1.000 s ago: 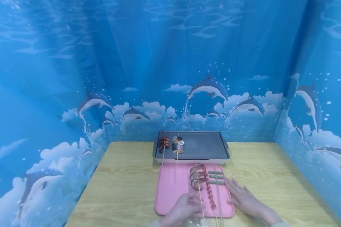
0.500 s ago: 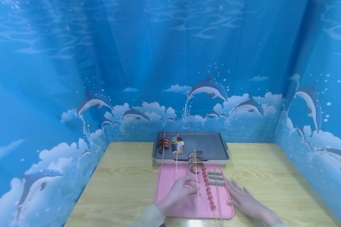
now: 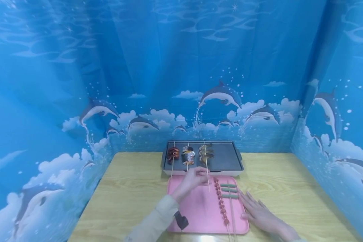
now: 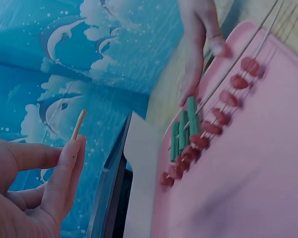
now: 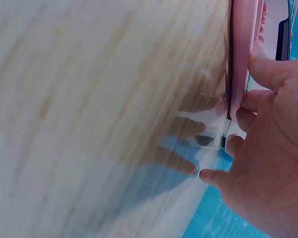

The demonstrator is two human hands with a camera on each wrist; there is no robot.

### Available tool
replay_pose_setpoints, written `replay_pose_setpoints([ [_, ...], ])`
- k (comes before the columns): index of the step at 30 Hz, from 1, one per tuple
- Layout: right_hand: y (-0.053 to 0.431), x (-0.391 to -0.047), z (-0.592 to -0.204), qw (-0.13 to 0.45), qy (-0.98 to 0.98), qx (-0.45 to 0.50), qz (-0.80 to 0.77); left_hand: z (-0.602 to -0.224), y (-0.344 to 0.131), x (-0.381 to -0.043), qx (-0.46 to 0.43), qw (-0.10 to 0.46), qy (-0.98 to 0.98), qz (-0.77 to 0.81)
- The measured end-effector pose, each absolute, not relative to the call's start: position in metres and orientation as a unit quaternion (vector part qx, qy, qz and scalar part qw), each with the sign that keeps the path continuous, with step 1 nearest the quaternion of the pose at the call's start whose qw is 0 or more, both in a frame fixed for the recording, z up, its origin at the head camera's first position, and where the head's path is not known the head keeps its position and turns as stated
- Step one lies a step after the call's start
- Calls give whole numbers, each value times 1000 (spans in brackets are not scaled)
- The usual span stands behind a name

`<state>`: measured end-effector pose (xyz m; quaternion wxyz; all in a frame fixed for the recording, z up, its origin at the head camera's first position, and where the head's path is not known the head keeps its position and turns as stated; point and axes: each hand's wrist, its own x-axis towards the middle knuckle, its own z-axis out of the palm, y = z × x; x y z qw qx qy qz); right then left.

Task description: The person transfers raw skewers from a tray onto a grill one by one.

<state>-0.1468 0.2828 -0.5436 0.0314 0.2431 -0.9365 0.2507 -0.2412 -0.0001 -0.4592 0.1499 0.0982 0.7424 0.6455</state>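
the shrimp (image 3: 205, 154) has moved forward over the grill (image 3: 227, 156); left hand (image 3: 195, 178), fingers (image 4: 63, 171) pinching its stick (image 4: 78, 125), should lower gently, clear of the fish (image 3: 188, 156); right hand (image 3: 263, 215), fingers apart, touches the tray (image 3: 199, 215).

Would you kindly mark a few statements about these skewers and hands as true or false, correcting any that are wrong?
1. The left hand pinches the shrimp skewer by its stick. True.
2. The red-beaded skewer and the green skewer lie on the pink tray. True.
3. The right hand grips the red-beaded skewer. False: it rests at the tray's right edge and holds no skewer.
4. The shrimp skewer's pieces are over the middle of the pink tray. False: in the head view they are over the griddle.
5. In the head view, the red-beaded skewer's pieces are left of the green skewer's. True.
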Motion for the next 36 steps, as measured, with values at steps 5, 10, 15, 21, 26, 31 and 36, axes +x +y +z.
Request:
replay_pose_setpoints([
  [5,283,-147,-542,25,-942,233,241,-457,-1,-260,90,133,767,621],
  [10,286,-148,-547,-11,-942,212,261,-461,-1,-275,77,134,781,606],
  [15,285,-147,-543,2,-942,227,247,-466,1,-283,75,133,791,592],
  [21,286,-149,-551,24,-937,235,256,-471,5,-287,73,123,812,566],
  [26,287,-150,-555,21,-935,240,262,-475,6,-289,58,107,822,556],
  [31,285,-149,-549,19,-940,233,249,-478,7,-289,57,69,847,523],
  [36,283,-147,-544,10,-942,222,250,-481,7,-287,49,43,875,480],
])
